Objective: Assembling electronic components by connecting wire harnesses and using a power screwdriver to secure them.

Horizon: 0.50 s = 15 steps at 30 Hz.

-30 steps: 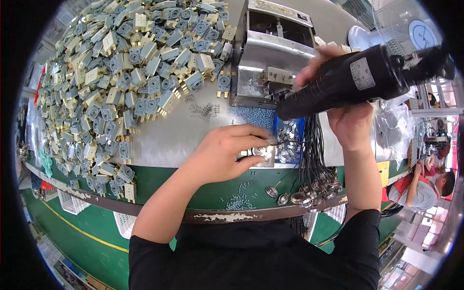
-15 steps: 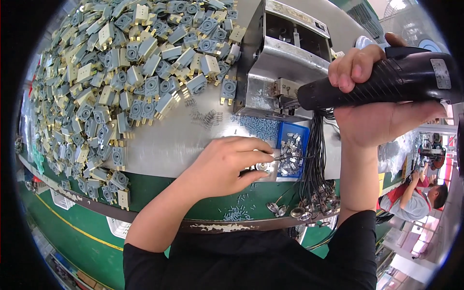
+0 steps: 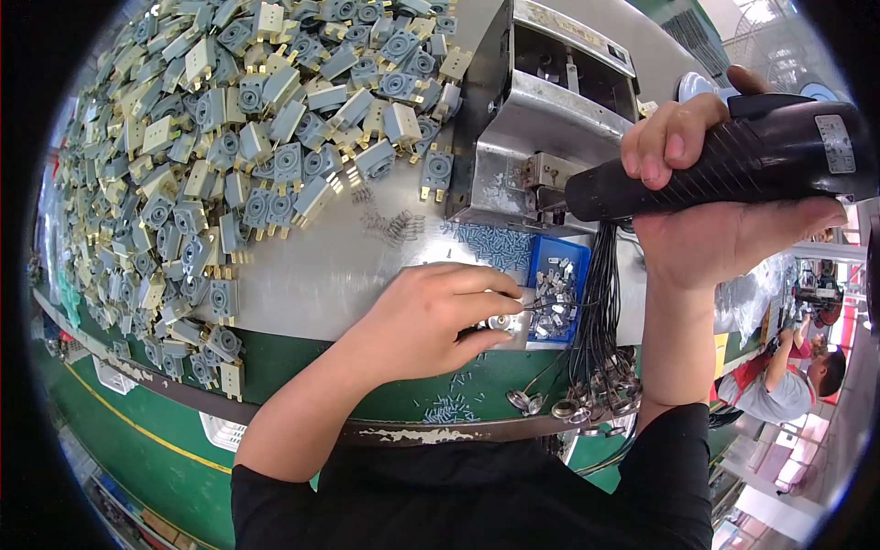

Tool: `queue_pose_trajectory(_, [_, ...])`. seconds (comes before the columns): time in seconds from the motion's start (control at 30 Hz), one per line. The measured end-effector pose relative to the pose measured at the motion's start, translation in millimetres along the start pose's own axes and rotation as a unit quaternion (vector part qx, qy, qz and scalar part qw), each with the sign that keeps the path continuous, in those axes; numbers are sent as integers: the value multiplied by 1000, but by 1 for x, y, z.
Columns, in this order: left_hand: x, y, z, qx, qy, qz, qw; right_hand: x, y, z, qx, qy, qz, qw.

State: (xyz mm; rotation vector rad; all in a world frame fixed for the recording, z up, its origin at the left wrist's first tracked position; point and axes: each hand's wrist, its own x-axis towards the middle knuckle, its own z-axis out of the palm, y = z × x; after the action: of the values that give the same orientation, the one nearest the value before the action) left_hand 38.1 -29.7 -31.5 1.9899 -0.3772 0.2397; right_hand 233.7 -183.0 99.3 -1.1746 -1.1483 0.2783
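Observation:
My right hand [image 3: 683, 174] is wrapped around a black electric screwdriver [image 3: 715, 165]. Its nose points left, and the bit is at the metal block on the front of a steel screw feeder [image 3: 541, 137]. Low over the bench, the thumb and fingers of my left hand [image 3: 445, 316] close around a small round metal part [image 3: 498, 323] beside a metal plate. What lies under those fingers is partly hidden. Thin black wires run from that spot to a bundle of black cables [image 3: 598, 284]. A blue tray [image 3: 579, 261] of small metal pieces stands just right of this hand.
A large heap of grey and cream switch-like housings [image 3: 275, 165] covers the left of the bench. Loose screws [image 3: 495, 246] and small springs [image 3: 394, 223] lie near the feeder. More screws [image 3: 449, 410] and round metal cable ends [image 3: 587, 399] sit by the front edge. Another person [image 3: 779, 385] works at far right.
The screwdriver's nose has dropped slightly against the feeder's block. My left hand stays at the small round part. The whole view has shifted a little.

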Motion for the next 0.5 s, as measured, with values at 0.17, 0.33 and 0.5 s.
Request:
queue_pose_trajectory(0.17, [-1, 1, 0, 2, -1, -2, 1000, -3, -5, 17, -31, 69, 31, 997])
queue_pose_trajectory(0.33, [-2, 2, 3, 2, 4, 2, 1000, -3, -13, 42, -94, 142, 77, 982])
queue_pose_trajectory(0.5, [-2, -2, 4, -1, 17, 8, 1000, -21, -15, 37, 78, 74, 71, 992])
